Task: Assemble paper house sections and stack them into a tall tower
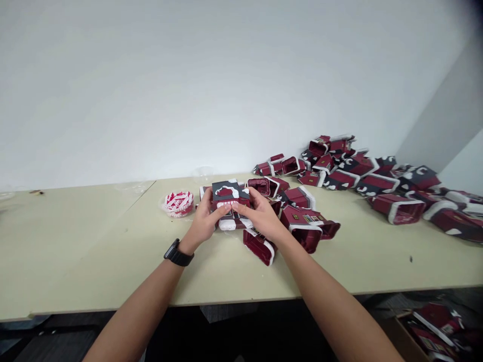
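Both hands grip one small model house (pixel 225 190) with a dark snow-patched roof, maroon walls and a white base. My left hand (pixel 206 218) is closed on its left side, the thumb on the front. On the other side my right hand (pixel 262 213) is closed too, its thumb against a red-and-white piece on the front wall. Whether that piece is fixed there I cannot tell. Left of the hands stands a clear plastic bowl (pixel 163 207) full of red-and-white striped pieces (pixel 179 202). Close by my right hand lie several more maroon houses (pixel 302 217), some tipped with their hollow bases showing.
A large heap of similar houses (pixel 358 168) covers the back right of the pale table (pixel 94 251). Clear plastic containers (pixel 204 173) stand near the wall. Below the table's front edge at the right, a cardboard box (pixel 405 336) holds more maroon pieces.
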{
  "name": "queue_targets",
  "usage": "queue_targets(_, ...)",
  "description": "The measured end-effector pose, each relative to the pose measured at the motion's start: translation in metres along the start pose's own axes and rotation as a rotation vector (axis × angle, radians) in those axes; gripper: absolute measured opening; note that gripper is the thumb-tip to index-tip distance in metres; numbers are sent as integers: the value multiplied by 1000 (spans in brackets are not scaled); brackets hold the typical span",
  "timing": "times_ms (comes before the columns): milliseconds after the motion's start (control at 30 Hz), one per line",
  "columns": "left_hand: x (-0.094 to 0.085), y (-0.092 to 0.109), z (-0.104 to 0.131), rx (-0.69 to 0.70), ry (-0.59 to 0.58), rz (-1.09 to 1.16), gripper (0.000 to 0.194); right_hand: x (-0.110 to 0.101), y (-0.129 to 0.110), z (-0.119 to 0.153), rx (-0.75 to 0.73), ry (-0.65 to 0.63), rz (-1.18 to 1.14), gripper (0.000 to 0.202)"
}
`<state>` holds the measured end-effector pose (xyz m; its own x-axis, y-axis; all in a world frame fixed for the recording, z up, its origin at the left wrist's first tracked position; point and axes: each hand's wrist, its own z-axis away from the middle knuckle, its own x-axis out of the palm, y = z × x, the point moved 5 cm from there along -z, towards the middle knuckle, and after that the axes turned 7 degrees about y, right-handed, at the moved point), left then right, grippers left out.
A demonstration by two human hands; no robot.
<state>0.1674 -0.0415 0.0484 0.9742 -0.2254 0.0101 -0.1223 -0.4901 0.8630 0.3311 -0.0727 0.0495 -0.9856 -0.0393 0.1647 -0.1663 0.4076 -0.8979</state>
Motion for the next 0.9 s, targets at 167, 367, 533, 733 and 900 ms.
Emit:
queue_targets(167,3,5,2,16,-6,-20,53,2,3,1,21,4,-45,38)
queue_targets(367,4,5,4,29,-11,-24,50,-1,3,1,-1,28,-47,35)
queue_targets(533,2,3,3,95,-10,-50,52,0,-1,0,-46,33,6,39)
queue_targets(733,1,2,1,138,-24,-89,55,1,3,0,-26,42,-25,40)
queue_targets(900,3,-1,1,127,-37,-128,55,1,4,0,5,49,-32,43)
